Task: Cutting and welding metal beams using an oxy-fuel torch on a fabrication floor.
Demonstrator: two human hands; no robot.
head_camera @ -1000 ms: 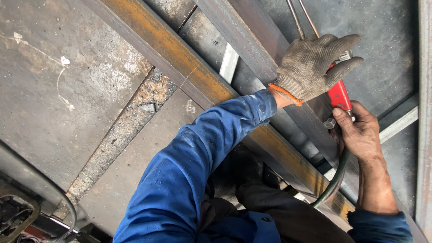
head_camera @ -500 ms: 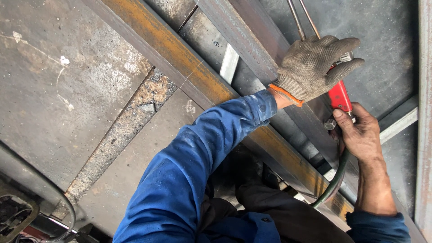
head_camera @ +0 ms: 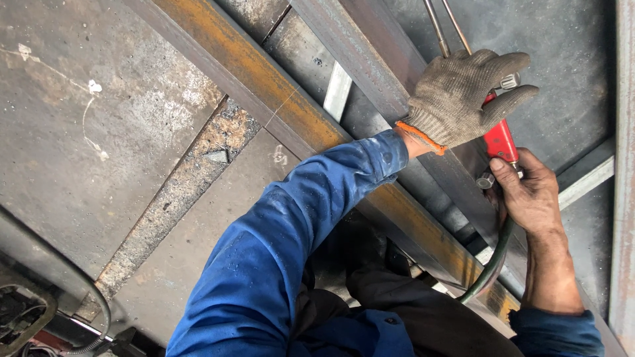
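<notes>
Torch work sits at the upper right of the head view: a red-bodied cutting torch (head_camera: pixel 499 140) lies with its long axis running from lower right up toward the top centre, where its two thin metal tubes (head_camera: pixel 444 30) climb away over the steel; a dark green hose (head_camera: pixel 493 261) leaves its lower end and curves down toward the person's lap.

Both hands are on the torch, so neither has to travel to it; the left hand (head_camera: pixel 463 99), in a grey knitted glove with an orange cuff edge, is loosely curled over the upper part of the red body, fingers half spread and draped over it, near a small knurled valve knob (head_camera: pixel 509 81); the right hand (head_camera: pixel 526 195), bare, sits just below it at the hose end, fingers closed round the lower handle with the thumb pressed by another small knob (head_camera: pixel 485 180); the left is the nearer to the tubes, the right the nearer to the hose.

Under the torch a rusty orange-brown steel beam (head_camera: pixel 264 79) runs diagonally from upper left to lower right, parallel to a greyer bar (head_camera: pixel 357 53) beside it; the torch crosses both at an angle.

No packages, labels or signs show; only pale chalk scribbles (head_camera: pixel 89 112) on the steel plate (head_camera: pixel 79 165) at left.
</notes>
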